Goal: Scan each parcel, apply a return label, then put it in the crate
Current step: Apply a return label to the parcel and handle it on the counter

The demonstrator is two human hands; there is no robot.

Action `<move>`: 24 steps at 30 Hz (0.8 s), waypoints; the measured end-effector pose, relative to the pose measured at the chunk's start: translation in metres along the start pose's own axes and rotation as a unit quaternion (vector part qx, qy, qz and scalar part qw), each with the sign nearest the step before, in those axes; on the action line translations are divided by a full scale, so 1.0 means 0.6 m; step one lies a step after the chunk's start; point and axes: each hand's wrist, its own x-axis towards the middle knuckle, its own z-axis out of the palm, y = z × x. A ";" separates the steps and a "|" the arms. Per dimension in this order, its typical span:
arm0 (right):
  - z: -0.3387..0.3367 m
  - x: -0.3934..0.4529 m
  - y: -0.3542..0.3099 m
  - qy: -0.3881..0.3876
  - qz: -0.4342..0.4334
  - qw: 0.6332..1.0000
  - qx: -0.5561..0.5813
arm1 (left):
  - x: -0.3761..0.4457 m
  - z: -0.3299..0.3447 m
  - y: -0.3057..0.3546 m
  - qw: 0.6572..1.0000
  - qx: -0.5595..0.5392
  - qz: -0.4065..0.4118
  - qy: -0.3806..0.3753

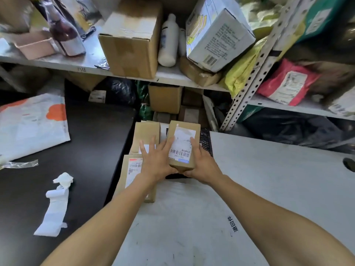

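Observation:
A small brown cardboard parcel with a white barcode label on top is held between both my hands in the middle of the view. My left hand lies against its left side with fingers spread and thumb on the label. My right hand grips its right side, thumb on the label's edge. Under and beside it lie two more brown parcels, one behind and one with a red-striped label in front. They sit in the gap between a black table and a grey surface.
A black table at left carries a white mailer bag, a strip of label backing paper and tape. A grey surface with printed characters lies at right. Metal shelves behind hold boxes, bottles and bagged parcels.

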 end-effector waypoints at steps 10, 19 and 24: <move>-0.102 -0.144 0.049 0.083 -0.002 0.996 0.040 | -0.061 -0.058 0.154 0.985 -0.172 0.001 0.030; -0.172 -0.427 0.248 0.146 0.077 0.979 0.116 | -0.180 0.028 0.449 0.818 -0.556 0.109 -0.099; -0.225 -0.544 0.350 0.166 0.068 0.976 0.122 | -0.246 0.074 0.603 0.759 -0.639 0.023 -0.125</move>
